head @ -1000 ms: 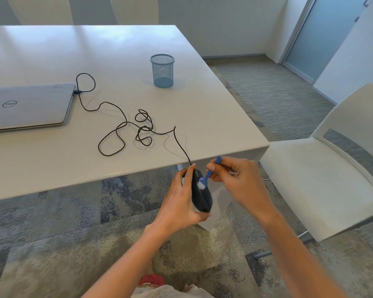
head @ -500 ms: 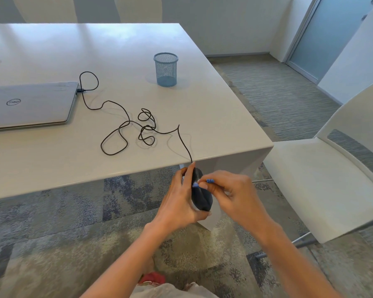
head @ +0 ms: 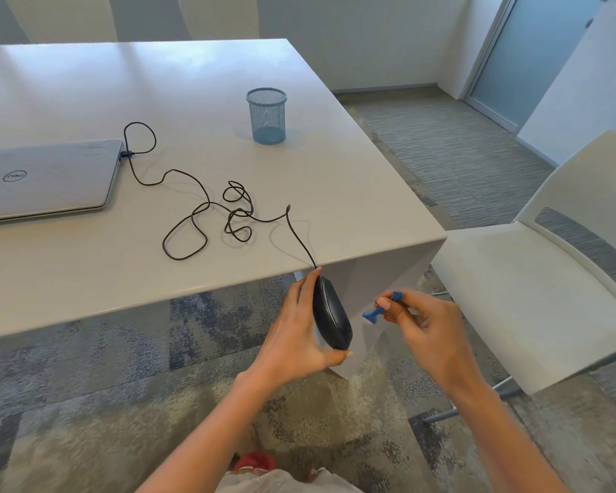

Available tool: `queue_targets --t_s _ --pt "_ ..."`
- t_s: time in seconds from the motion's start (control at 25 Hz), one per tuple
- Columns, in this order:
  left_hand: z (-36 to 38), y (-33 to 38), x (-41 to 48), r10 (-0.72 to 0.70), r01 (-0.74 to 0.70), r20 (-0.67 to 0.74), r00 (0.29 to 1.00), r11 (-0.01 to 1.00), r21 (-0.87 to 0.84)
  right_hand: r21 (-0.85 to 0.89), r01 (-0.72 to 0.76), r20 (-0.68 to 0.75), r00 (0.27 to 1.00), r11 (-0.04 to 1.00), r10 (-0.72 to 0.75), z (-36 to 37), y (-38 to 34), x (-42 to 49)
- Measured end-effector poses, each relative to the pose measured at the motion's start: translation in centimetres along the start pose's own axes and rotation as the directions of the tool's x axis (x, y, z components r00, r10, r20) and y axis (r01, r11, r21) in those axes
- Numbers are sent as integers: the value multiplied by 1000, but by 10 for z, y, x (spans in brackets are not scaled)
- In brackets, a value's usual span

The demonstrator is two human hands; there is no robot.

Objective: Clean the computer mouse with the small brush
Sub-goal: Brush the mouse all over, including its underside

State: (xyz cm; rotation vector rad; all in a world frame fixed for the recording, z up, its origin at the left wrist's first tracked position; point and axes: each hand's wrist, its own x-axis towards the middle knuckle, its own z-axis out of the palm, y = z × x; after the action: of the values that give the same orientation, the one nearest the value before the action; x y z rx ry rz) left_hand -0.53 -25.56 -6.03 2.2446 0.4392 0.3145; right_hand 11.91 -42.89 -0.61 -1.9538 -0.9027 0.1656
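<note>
A black wired computer mouse is held on its side in front of the table's near edge, gripped by my left hand with fingers over its far end and thumb under its near end. Its black cable runs up over the table edge, lies in loops and plugs into the laptop. My right hand pinches a small blue brush a short way to the right of the mouse. The brush head points left toward the mouse without touching it.
A closed silver laptop lies at the table's left. A blue mesh pen cup stands further back on the white table. A white chair sits close on the right, over patterned carpet.
My right hand has drawn the brush off the mouse and away to the right, leaving a gap. My left hand still holds the mouse in about the same place.
</note>
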Motion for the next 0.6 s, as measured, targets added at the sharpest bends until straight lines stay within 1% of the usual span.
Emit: queue_targets --t_s 0.08,0.12,0.24,0.36,0.44,0.52,0.6 --pt "0 2 -2 -1 2 10 1000 998 -68 126 -181 15 983 975 181 9 4 0" --pt "1 3 -4 4 -2 18 1000 995 -102 167 -250 38 968 954 247 16 7 0" --pt "2 7 -8 37 -32 23 999 984 -178 264 -411 159 911 872 381 35 11 1" --pt "1 10 -9 76 -73 7 997 975 -210 363 -536 278 843 762 460 47 10 -1" --pt "1 10 -9 74 -72 1 997 971 -226 400 -592 341 805 699 486 50 6 -2" --pt "1 7 -10 57 -55 5 998 972 -230 434 -631 373 775 642 510 48 1 -1" --pt "0 4 -10 37 -31 22 999 974 -226 451 -643 363 766 620 531 45 0 0"
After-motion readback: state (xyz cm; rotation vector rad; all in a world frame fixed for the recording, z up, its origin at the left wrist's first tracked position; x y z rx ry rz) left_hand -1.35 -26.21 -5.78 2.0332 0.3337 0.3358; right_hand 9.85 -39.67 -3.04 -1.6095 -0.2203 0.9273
